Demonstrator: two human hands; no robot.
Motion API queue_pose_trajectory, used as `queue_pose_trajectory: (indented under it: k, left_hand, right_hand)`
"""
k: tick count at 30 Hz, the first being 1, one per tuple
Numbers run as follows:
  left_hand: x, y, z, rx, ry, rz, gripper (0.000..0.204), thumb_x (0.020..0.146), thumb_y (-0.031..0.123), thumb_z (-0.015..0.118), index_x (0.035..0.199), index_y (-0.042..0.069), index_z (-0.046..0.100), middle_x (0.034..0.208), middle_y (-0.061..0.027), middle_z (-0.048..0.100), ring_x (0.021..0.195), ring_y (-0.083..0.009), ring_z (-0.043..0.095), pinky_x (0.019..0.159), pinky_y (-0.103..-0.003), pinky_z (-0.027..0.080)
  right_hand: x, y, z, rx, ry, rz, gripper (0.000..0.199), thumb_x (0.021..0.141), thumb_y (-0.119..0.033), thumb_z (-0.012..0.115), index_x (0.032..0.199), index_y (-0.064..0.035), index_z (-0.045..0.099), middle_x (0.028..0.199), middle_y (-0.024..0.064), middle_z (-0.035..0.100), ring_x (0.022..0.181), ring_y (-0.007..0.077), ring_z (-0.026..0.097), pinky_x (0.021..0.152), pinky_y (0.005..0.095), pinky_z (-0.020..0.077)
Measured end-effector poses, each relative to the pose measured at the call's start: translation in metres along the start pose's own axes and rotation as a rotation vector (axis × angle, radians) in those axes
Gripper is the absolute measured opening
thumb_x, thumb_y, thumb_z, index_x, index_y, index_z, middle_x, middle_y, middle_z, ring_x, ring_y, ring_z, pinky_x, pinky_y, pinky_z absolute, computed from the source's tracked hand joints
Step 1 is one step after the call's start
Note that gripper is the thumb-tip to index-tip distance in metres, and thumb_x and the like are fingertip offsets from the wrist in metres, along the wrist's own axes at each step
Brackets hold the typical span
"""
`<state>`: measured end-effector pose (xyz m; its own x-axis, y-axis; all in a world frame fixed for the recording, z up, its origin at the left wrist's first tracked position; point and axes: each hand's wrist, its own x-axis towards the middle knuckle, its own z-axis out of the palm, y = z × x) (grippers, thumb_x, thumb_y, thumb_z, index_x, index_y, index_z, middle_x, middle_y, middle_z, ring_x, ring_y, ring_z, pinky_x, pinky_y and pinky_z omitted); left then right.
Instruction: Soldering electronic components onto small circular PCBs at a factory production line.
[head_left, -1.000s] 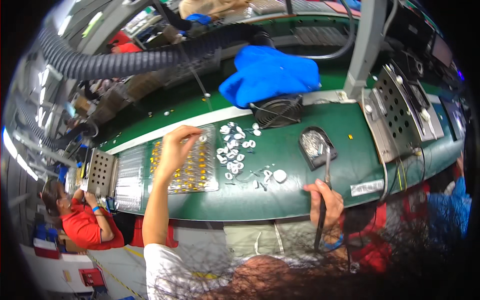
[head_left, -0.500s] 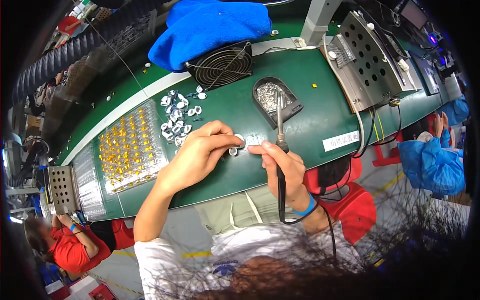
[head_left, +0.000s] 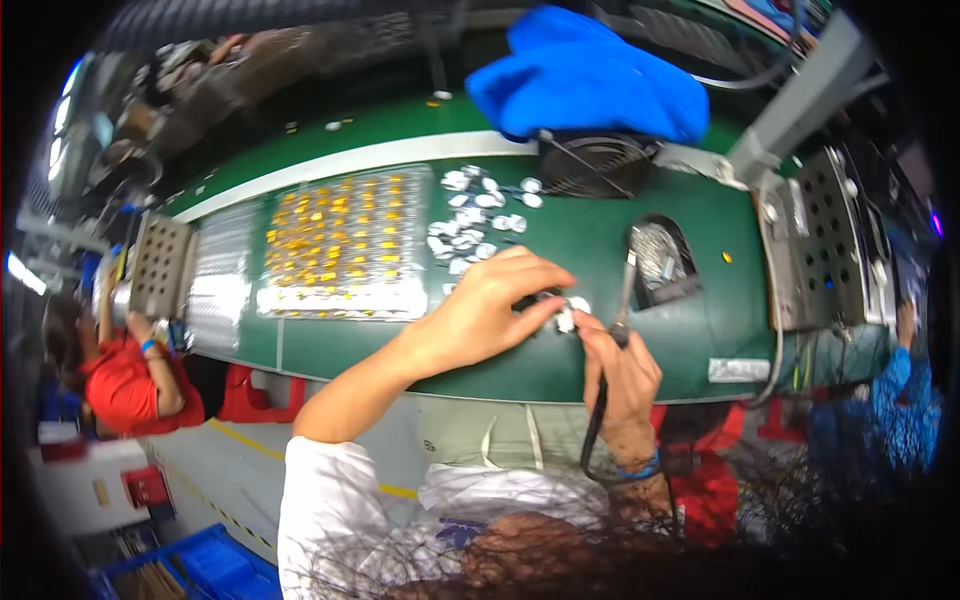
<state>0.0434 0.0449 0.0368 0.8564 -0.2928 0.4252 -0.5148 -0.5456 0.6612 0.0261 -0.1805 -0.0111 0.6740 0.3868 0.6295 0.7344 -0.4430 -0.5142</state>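
My left hand [head_left: 495, 300] is closed in a pinch at a small white round part [head_left: 568, 316], blurred and partly hidden by the fingers. My right hand [head_left: 622, 378] holds a soldering iron [head_left: 627, 300], its metal barrel pointing up and away and its dark cable running down past the wrist. The thumb and forefinger of that hand also touch the white part. Behind my left hand lies a loose group of white round parts with dark wires [head_left: 465, 225]. Right of the iron's barrel stands a black holder with silvery wire wool [head_left: 657, 255].
A clear tray of yellow pieces [head_left: 340, 240] lies at left, beside an empty-looking clear tray [head_left: 222, 265]. A black fan [head_left: 595, 165] with a blue cloth [head_left: 590, 80] stands at the back. A perforated metal box [head_left: 828, 240] is at right. Co-workers sit at both sides.
The view has turned, so the bench sits more level and its things appear farther right. My hands stay close together at the small white part, and the iron stays in my right hand.
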Motion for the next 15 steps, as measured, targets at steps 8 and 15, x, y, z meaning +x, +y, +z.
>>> queue_pose_trajectory:
  k: [8, 15]
  left_hand:
    - [-0.081, -0.029, -0.132, 0.547, 0.308, -0.320, 0.023, 0.089, -0.006, 0.074, 0.110, 0.003, 0.076, 0.100, -0.0135, 0.077, 0.089, -0.0287, 0.074, 0.079, -0.036, 0.057]
    - [-0.095, -0.047, -0.155, 0.720, 0.121, -0.305, 0.022, 0.091, -0.001, 0.073, 0.112, 0.005, 0.076, 0.102, -0.0144, 0.074, 0.091, -0.0343, 0.071, 0.078, -0.041, 0.057]
  right_hand:
    - [-0.010, 0.006, -0.001, 0.105, 0.081, -0.015, 0.028, 0.097, 0.001, 0.067, 0.125, 0.0011, 0.065, 0.121, 0.0167, 0.076, 0.101, 0.0340, 0.073, 0.087, 0.0405, 0.0587]
    - [-0.004, 0.006, 0.001, 0.083, 0.135, -0.058, 0.028, 0.100, -0.001, 0.066, 0.127, 0.0011, 0.061, 0.121, 0.0159, 0.076, 0.105, 0.0336, 0.074, 0.087, 0.0399, 0.0591]
